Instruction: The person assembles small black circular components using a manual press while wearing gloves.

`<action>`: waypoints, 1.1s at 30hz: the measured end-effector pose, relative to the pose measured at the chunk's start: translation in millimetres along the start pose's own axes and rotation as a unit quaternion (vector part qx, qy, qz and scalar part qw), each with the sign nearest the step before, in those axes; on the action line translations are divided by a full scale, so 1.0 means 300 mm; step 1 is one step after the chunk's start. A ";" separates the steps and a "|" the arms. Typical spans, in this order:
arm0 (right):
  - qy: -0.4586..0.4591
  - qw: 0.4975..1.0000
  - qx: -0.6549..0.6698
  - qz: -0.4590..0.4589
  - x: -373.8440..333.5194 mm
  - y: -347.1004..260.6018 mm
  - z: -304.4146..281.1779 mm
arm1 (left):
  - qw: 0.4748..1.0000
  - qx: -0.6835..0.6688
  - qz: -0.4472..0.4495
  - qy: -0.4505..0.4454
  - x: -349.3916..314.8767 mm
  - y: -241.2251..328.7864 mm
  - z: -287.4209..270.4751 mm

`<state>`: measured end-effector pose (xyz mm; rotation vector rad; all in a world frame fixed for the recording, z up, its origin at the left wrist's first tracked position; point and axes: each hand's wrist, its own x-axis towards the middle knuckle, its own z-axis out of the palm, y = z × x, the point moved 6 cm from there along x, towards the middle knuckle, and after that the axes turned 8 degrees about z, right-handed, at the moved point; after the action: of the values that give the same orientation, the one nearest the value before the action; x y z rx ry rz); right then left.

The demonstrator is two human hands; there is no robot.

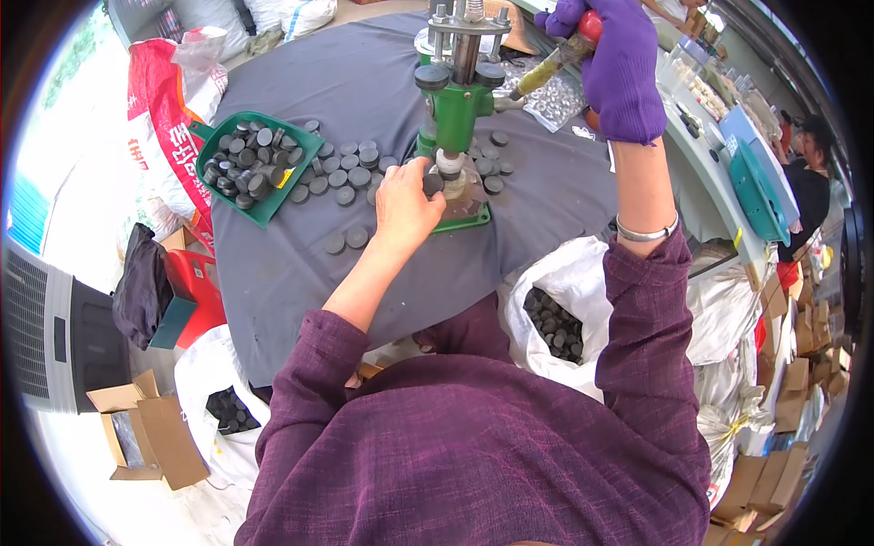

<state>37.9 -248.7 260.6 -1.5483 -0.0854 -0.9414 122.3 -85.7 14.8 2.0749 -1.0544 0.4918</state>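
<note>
My bare left hand (408,206) is at the base of a green hand press (458,116), its fingers closed on a black round disc (432,186) beside the press's lower tip. In a purple knitted glove, my right hand (625,77) is raised at the upper right. It is wrapped round the press's lever (553,65), which has a yellowish sleeve and a red ball end. Several loose black discs (344,177) lie on the cloth left of the press, and a few more sit to its right. A green scoop-shaped tray (270,207) heaped with discs rests farther left.
Dark grey cloth covers the round table (300,82). Behind the lever lies a clear bag of small shiny parts (555,98). White sacks of black discs (592,282) stand below the table's near edge. At the right are a teal basket (757,196) on a bench and another person (806,187).
</note>
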 end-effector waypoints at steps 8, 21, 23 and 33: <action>-0.005 1.000 0.017 0.002 -0.012 -0.005 0.013 | 0.997 -0.037 -0.063 -0.034 0.039 0.001 0.043; -0.028 0.992 -0.093 -0.081 -0.290 0.048 -0.072 | 0.982 -0.148 -0.110 0.033 0.024 -0.046 0.080; -0.062 0.985 -0.066 -0.145 -0.430 0.126 -0.111 | 0.979 -0.173 -0.102 0.040 0.021 -0.038 0.069; -0.047 0.997 -0.054 -0.023 -0.494 0.152 -0.119 | 0.986 0.153 -0.059 -0.035 -0.063 -0.179 -0.087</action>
<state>-53.0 -222.8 132.7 -1.6969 -0.1385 -0.9223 154.7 -35.3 -3.7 2.4253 -0.9336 0.5521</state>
